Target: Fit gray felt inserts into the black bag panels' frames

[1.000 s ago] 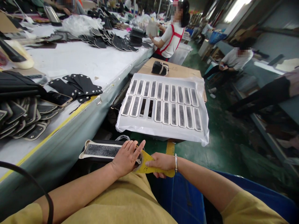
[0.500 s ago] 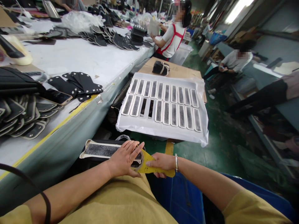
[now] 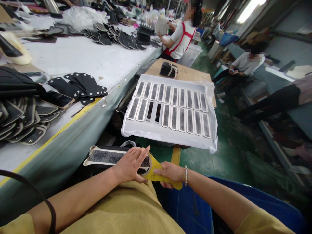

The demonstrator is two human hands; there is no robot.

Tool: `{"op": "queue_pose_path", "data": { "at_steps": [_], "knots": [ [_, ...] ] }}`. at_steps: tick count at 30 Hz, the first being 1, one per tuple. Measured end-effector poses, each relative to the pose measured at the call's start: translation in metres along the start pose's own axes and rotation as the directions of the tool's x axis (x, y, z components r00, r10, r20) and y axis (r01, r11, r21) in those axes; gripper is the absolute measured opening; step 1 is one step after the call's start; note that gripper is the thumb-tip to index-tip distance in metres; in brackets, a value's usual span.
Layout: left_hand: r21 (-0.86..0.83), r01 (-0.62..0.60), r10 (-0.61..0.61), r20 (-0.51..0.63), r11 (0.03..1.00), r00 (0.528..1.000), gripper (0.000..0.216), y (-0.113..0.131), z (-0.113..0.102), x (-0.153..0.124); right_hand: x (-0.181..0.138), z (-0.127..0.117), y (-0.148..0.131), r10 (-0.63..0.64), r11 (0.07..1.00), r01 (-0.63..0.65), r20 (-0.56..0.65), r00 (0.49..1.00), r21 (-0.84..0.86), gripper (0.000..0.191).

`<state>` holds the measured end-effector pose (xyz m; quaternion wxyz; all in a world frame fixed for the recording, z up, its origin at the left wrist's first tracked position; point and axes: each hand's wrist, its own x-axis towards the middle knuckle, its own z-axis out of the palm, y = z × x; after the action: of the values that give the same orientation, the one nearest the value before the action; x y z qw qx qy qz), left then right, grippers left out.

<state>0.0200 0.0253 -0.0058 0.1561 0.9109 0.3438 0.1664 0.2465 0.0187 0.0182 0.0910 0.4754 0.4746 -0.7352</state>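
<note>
In front of my body lies a long black piece with a pale-edged grey strip on top, rounded and raised at its ends. My left hand rests flat across its right part, fingers stretched and thumb apart along the near side. A yellow flat tool, with a round-cut end, meets the right end of the piece. Its other end is in my right hand, fingers wrapped around it and thumb on top. My left palm hides part of the strip.
A white-covered tray beyond my hands bears two rows of pale-edged grey strips. Black cut parts and a phone lie on the long table at left. A blue bin stands by my right arm. Co-workers are farther off.
My right hand and the yellow tool have shifted slightly to the right and down. The left hand stays on the long piece, nearly unmoved.
</note>
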Motion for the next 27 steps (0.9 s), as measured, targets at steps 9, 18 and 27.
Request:
{"op": "queue_pose_path", "data": {
  "at_steps": [9, 18, 27],
  "knots": [
    [0.001, 0.005, -0.005, -0.004, 1.0, 1.0, 0.129, 0.0, -0.003, 0.0, 0.001, -0.003, -0.001, 0.02, 0.999, -0.019, -0.008, 1.0, 0.031, 0.05],
    [-0.012, 0.009, -0.009, 0.01, 1.0, 1.0, 0.13, -0.003, 0.0, 0.0, 0.003, 0.002, 0.003, 0.007, 0.998, -0.004, -0.044, 0.999, 0.07, 0.049],
    [-0.012, 0.009, -0.009, 0.008, 1.0, 1.0, 0.127, -0.003, -0.002, 0.001, 0.006, 0.018, 0.015, -0.04, 0.966, 0.076, -0.147, 0.988, 0.246, 0.04]
  ]
}}
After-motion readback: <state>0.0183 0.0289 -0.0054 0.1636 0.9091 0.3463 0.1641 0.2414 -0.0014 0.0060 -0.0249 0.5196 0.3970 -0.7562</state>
